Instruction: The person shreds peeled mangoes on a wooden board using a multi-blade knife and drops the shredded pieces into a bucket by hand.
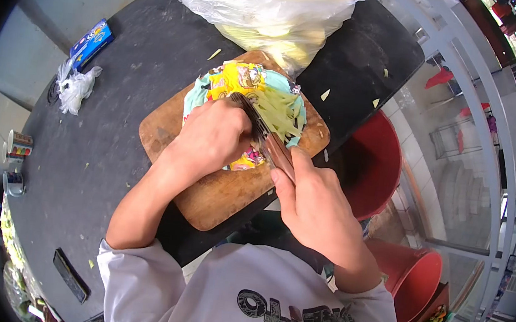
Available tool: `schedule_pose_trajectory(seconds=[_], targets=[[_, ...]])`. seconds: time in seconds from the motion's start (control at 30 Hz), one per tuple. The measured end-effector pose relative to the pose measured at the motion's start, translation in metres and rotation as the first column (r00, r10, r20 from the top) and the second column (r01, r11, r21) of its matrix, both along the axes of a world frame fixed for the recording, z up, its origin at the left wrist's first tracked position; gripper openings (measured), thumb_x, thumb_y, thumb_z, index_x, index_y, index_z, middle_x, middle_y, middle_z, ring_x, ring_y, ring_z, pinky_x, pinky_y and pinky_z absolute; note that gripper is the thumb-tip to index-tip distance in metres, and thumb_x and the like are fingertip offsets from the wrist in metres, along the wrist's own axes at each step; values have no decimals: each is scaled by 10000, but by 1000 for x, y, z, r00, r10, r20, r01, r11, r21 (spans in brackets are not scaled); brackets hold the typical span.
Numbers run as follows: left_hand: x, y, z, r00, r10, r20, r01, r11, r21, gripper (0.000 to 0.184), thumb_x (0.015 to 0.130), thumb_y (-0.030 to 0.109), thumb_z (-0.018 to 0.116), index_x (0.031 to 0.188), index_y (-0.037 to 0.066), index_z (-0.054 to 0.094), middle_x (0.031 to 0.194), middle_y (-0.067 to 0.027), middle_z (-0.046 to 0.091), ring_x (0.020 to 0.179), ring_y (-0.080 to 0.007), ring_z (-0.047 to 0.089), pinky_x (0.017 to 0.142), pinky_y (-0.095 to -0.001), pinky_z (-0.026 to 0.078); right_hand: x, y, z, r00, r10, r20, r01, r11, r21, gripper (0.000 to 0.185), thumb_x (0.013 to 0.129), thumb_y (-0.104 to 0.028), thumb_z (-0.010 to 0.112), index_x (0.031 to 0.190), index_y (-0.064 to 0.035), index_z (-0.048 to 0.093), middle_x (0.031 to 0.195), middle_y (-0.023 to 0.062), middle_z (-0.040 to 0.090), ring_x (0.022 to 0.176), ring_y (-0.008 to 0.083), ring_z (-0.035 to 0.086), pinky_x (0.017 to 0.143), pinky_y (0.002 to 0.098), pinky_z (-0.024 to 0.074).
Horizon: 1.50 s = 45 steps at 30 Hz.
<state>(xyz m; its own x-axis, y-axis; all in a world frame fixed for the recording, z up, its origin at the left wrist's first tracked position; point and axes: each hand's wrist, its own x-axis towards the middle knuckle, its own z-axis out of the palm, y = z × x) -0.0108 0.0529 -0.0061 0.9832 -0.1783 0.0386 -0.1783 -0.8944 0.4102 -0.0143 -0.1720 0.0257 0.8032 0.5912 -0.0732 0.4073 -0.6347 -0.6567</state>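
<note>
My right hand (314, 198) is closed round the brown handle of a knife or slicer (261, 129), whose slotted dark blade points up and left. Its blade lies over a patterned yellow and light-blue cloth (235, 78) on a wooden cutting board (216, 204). Pale green shredded strips (280, 111) are heaped on the cloth, right of the blade. My left hand (217, 130) rests over the cloth with its fingers curled beside the blade; what those fingers hold, if anything, is hidden.
A plastic bag (266, 20) of pale green pieces stands behind the board. On the dark table (109, 139) are a blue box (91, 43), a crumpled bag (76, 86), cups (19, 143) and a phone (70, 276). Red buckets (418, 285) stand at the right.
</note>
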Motion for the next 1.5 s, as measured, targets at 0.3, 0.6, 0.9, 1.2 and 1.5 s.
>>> schedule_pose_trajectory(seconds=[0.3,0.6,0.9,1.2,1.5], targets=[[4,22,10,949,302,92,-304,953,9,214,804,149,755,961,7,786,884,-213,737,901,-383,720,819,-452,571,3,-26,18,999,-31,44,19,969,244,266,1004,-163,646,1153,48,584,721,269,647,707,470,683,635,522,526],[14,37,-6,874,485,3,-471,846,252,353,833,240,783,1041,-40,727,1007,-263,725,1007,-427,701,872,-479,553,8,-114,-5,911,-366,-190,412,815,408,367,1022,-239,655,1303,-1,653,730,33,628,609,73,530,572,279,441],[37,-23,-22,931,360,55,-357,933,-52,236,819,116,703,960,-70,666,868,-306,703,891,-486,701,812,-543,560,5,-162,-50,774,-484,-407,632,628,455,403,1036,-296,669,1330,-24,627,718,-31,574,525,26,467,465,206,376],[116,-140,-42,985,39,166,22,936,-351,335,804,99,777,1098,-26,675,944,-285,718,912,-449,721,787,-477,573,2,-190,-70,724,-579,-374,688,571,448,403,1038,-304,672,1326,-26,627,726,-31,572,522,31,474,461,210,374],[155,-181,26,876,70,478,207,840,-502,307,838,179,763,1050,-30,686,802,-209,717,716,-281,720,681,-402,550,21,-204,-177,601,-796,-72,502,305,810,422,1066,-305,607,1342,13,589,820,82,652,633,158,612,588,291,485]])
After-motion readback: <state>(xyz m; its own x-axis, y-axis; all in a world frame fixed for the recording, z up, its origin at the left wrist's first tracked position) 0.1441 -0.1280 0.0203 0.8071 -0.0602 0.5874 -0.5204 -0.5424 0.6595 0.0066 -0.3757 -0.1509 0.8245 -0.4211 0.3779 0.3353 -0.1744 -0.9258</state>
